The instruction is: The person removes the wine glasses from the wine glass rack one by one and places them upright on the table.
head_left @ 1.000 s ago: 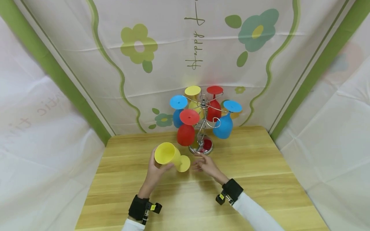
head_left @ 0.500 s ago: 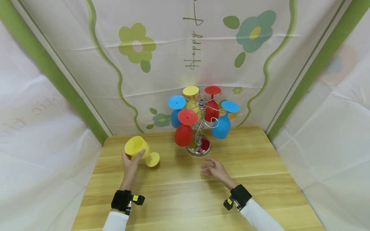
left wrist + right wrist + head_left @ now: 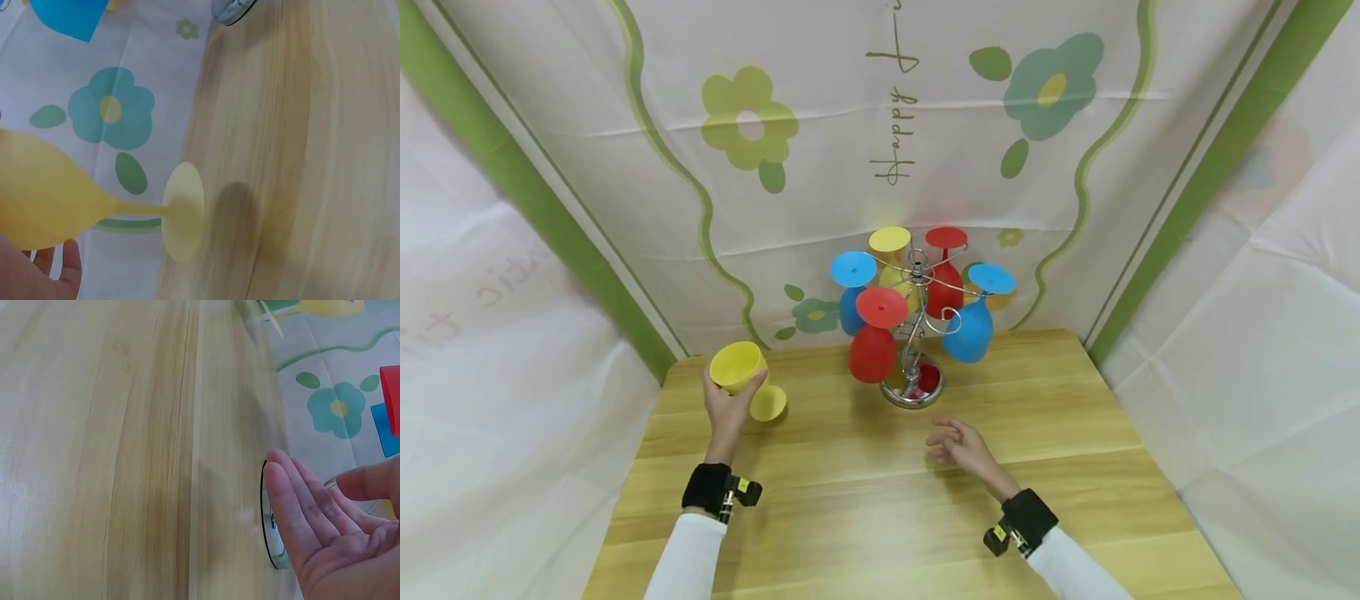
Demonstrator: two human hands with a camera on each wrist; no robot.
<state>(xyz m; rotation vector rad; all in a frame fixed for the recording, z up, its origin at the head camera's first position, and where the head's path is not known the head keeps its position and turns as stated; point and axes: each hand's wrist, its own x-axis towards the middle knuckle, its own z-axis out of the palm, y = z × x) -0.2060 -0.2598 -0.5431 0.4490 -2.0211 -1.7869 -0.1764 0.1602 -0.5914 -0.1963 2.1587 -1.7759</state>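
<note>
My left hand (image 3: 727,412) grips a yellow goblet (image 3: 50,190) round its bowl, at the back left of the table. In the head view its mouth faces up and its round foot points down to the right; the left wrist view shows the foot close above the wood, casting a shadow. My right hand (image 3: 964,448) hovers in front of the rack with fingers loosely bent and nothing in them. The chrome rack (image 3: 917,271) carries upside-down goblets: red ones (image 3: 872,354) (image 3: 945,290), blue ones (image 3: 970,331) (image 3: 851,310) and a yellow one (image 3: 891,275).
The rack's round mirrored base (image 3: 913,393) stands on the wooden table (image 3: 865,517) near its back edge. White fabric with printed flowers (image 3: 749,125) hangs behind, and plain-looking fabric walls (image 3: 1247,375) close in both sides.
My left hand has carried the yellow goblet left, away from the rack, to the table's back left. My right hand has drawn slightly back and right from the rack's base.
</note>
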